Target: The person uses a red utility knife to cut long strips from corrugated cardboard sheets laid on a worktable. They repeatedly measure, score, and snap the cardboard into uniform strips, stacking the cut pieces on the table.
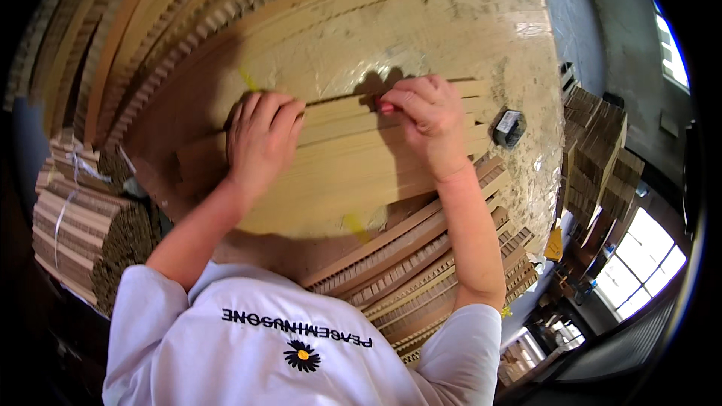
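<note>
A stack of flat tan cardboard strips (331, 173) lies on the worktable before me. My left hand (263, 135) rests on its left part, palm down, fingers laid over the far edge. Held in a pinch over the far edge on the right is a small red item (386, 107), in my right hand (432, 116). Fingers cover most of that item, so its kind is unclear. Right of the strips a small dark pot with a pale label (509, 128) stands on the table.
Stacked corrugated cardboard strips (120, 45) curve along the far left, and more strips (398, 256) lie close to my body. A tied cardboard bundle (79, 233) stands at the left. The worn table (496, 30) ends at the right, with cardboard stacks (594, 158) beyond.
</note>
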{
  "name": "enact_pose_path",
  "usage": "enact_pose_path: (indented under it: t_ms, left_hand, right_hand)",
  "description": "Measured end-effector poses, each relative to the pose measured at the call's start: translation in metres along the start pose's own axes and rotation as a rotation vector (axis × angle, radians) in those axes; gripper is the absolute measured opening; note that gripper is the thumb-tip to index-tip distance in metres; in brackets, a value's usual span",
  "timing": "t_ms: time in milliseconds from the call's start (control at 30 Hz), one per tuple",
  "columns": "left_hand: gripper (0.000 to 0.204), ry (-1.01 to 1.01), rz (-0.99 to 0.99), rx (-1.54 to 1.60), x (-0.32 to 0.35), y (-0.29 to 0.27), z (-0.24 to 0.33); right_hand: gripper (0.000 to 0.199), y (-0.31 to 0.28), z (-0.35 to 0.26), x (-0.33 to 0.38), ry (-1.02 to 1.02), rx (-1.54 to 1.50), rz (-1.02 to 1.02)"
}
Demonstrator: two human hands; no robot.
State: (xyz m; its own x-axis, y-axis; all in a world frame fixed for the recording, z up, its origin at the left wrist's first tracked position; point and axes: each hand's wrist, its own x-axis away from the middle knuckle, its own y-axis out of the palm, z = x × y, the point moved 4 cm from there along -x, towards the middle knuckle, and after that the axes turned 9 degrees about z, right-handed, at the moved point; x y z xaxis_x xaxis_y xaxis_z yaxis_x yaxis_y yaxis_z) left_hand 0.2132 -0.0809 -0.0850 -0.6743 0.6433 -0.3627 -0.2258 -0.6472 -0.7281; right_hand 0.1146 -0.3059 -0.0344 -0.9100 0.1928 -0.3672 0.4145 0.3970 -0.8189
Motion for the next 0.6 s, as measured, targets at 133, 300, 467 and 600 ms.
enact_pose_path:
  t_ms: [133,300,467,600]
  left_hand:
    - [0.019,-0.003,0.003,-0.015,0.004,-0.003,0.002]
    - [0.018,-0.143,-0.098,0.094,-0.003,-0.003,0.001]
    - [0.013,-0.257,-0.344,0.283,-0.016,0.008,-0.016]
    - [0.011,-0.345,-0.264,0.314,-0.013,0.004,-0.016]
  right_hand:
    - [0.016,0.001,-0.003,0.0,0.007,0.02,0.001]
    - [0.018,-0.003,-0.005,0.001,0.021,0.03,0.005]
    - [0.018,-0.005,-0.005,0.005,0.019,0.041,0.039]
    - [0.02,-0.005,-0.008,0.001,-0.017,-0.018,0.06]
